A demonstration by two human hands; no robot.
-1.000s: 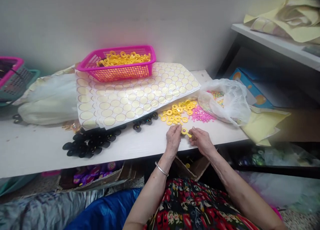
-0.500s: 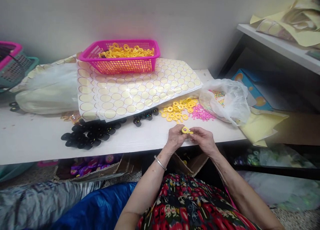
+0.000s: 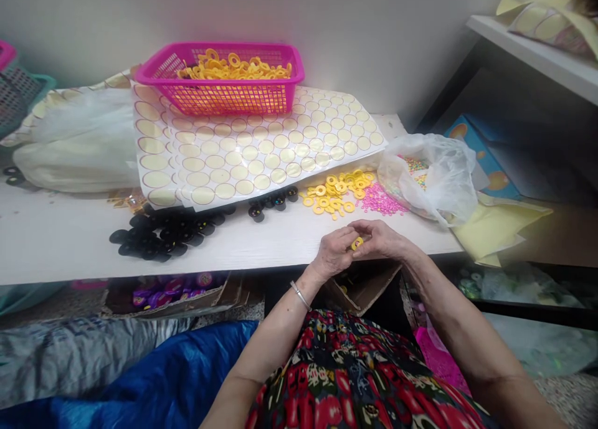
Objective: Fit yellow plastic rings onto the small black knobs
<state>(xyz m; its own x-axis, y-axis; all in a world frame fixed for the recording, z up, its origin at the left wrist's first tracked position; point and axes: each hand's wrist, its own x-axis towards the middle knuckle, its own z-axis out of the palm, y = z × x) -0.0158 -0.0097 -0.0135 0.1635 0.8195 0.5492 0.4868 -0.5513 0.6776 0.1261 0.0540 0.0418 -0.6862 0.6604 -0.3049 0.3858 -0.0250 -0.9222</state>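
A small yellow plastic piece (image 3: 357,243), with a round end and a darker centre, is held between my two hands above the table's front edge. My left hand (image 3: 334,253) is closed on it from the left, thumb and fingers pinched together. My right hand (image 3: 382,238) curls over it from the right, fingertips closed against it and touching the left hand. Just beyond lie a heap of yellow ring pieces (image 3: 334,191) and a scatter of tiny pink beads (image 3: 379,200).
A pink basket (image 3: 228,99) of yellow pieces stands on round-sticker sheets (image 3: 275,155). Black caps (image 3: 161,233) lie front left. A plastic bag (image 3: 443,180) with beads sits at right. Below the edge are a cardboard box (image 3: 380,292) and a box of purple items (image 3: 172,289).
My right hand has closed further over the yellow piece, which has turned and is now more covered. The head view has shifted, so the table sits higher in the picture.
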